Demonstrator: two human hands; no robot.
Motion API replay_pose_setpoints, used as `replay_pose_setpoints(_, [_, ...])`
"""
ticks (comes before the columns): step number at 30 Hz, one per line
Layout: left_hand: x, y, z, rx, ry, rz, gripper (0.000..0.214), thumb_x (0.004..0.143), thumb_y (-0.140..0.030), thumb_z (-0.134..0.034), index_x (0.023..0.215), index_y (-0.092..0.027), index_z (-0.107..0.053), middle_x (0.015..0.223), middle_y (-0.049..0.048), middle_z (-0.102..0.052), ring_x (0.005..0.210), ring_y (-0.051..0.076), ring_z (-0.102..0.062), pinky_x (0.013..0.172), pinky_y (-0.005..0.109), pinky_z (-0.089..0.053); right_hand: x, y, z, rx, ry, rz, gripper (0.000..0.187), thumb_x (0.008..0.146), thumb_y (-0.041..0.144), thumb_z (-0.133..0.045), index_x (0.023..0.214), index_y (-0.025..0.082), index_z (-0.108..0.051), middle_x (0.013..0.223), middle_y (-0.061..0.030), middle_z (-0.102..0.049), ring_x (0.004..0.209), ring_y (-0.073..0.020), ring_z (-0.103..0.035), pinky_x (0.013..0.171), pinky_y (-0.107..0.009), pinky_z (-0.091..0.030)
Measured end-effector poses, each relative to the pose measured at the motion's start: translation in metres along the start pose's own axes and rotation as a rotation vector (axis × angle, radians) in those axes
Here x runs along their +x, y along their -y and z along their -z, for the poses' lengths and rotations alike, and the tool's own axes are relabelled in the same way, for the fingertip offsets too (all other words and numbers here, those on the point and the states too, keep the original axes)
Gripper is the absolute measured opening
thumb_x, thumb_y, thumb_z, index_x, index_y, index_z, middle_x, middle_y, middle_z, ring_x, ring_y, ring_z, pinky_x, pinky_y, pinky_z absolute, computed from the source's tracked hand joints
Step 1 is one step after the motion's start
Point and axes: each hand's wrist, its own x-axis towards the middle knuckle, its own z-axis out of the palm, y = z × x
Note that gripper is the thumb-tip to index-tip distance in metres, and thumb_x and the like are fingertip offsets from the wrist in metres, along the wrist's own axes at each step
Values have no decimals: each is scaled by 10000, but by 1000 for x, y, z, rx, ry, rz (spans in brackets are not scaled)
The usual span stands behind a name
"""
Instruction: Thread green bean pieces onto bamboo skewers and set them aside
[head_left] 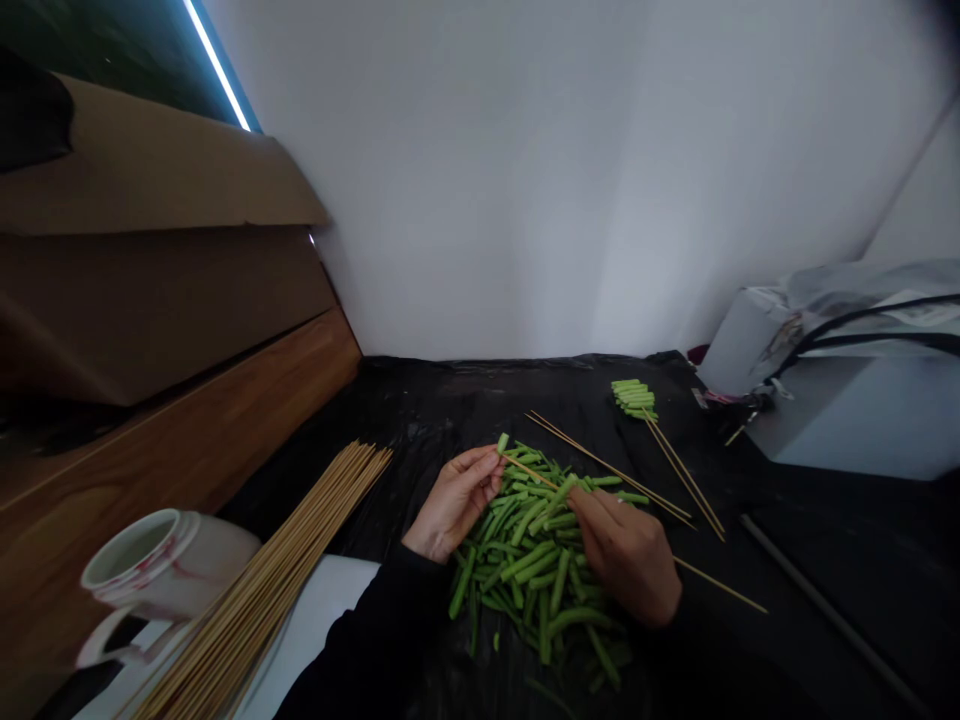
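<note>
My left hand (459,498) is closed in a pinch on a short green bean piece (502,441), which sits at the tip of a bamboo skewer (531,472). My right hand (626,550) is closed around that skewer, and its rear end appears to stick out past the wrist. Another green piece lies by the right fingertips; whether it is held too I cannot tell. Below both hands spreads a loose pile of cut green beans (536,570). At the back right lies a row of bean pieces (634,395) with two skewers running out of it.
Loose skewers (611,466) lie behind the pile. To the left, a thick skewer bundle (277,570) rests beside a white mug (172,560). A cardboard box (150,290) stands at left, white boxes (862,400) at right. Black plastic sheeting (450,385) covers the table up to the wall.
</note>
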Motion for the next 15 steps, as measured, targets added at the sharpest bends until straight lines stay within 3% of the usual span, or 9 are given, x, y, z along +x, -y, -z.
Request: replay_pose_setpoints(15, [-3,1,-2,63,11,-30,225,621,-171,-850,798,-106,-727,711,29,-697,611,59,-600,589,150,-481,-2,1,-2,42,11,-28,266,906,102,-431,1069,150,-636,768,-42,-655,697,-133,-624,651,-240,-460])
